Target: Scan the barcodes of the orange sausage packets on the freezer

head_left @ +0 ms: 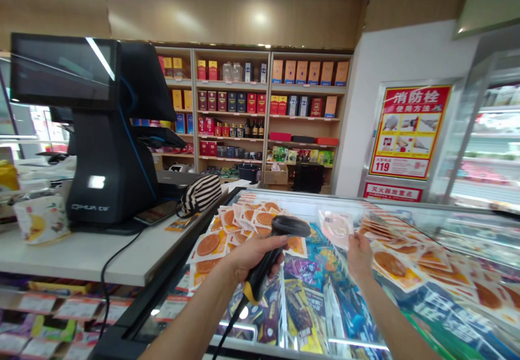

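My left hand (258,254) is wrapped round the handle of a black and yellow barcode scanner (290,224), its head pointing away to the right. A cable hangs from the bottom of the handle. Between the fingers of my right hand (359,252) is the edge of a flat clear packet (335,227) with a pale round piece inside. Both hands are above a glass-topped freezer. Left of the scanner lies a spread of flat packets with round orange-brown pieces (209,244). More such packets (392,265) lie in overlapping rows to the right of my right hand.
A black checkout terminal (109,159) stands on the white counter (122,252) at left, beside a striped pouch (201,193). Wrapped goods (303,306) fill the freezer below the glass. Shelves of boxes (231,103) line the back wall.
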`<control>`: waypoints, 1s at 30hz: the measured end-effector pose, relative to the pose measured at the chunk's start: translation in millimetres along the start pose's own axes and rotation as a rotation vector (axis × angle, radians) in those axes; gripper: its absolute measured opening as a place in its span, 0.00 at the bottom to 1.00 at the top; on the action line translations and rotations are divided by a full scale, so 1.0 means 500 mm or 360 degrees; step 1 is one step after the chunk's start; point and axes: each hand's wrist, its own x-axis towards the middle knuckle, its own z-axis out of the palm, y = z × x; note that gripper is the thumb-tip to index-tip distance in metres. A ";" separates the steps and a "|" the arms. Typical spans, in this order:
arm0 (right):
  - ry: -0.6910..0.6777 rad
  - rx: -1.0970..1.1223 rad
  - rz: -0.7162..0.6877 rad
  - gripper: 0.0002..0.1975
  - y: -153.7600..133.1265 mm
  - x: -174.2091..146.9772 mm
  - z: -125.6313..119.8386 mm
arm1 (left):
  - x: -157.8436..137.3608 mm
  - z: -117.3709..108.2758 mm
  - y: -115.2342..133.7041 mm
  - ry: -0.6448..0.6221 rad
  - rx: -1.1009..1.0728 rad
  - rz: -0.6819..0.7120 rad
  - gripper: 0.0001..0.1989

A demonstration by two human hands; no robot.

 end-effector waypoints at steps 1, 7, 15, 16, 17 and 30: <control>-0.0002 0.0003 -0.0010 0.17 -0.001 0.000 -0.001 | 0.001 0.001 0.001 0.0000 0.0000 0.0002 0.16; -0.0023 0.0031 -0.0004 0.15 -0.019 -0.010 -0.005 | -0.001 -0.001 0.008 0.0026 0.0036 0.0024 0.16; 0.0009 0.0013 -0.0027 0.14 -0.029 -0.014 -0.009 | 0.007 -0.001 0.010 0.0052 0.0088 0.0009 0.15; 0.0011 0.0020 -0.0024 0.14 -0.029 -0.014 -0.009 | 0.009 0.001 0.012 0.0056 0.0097 0.0021 0.15; 0.0012 0.0030 -0.0022 0.14 -0.030 -0.015 -0.010 | 0.011 0.001 0.014 0.0056 0.0105 0.0034 0.15; -0.0101 -0.0445 -0.0302 0.14 -0.056 -0.029 0.019 | -0.002 -0.082 0.016 0.0553 0.0278 0.0192 0.17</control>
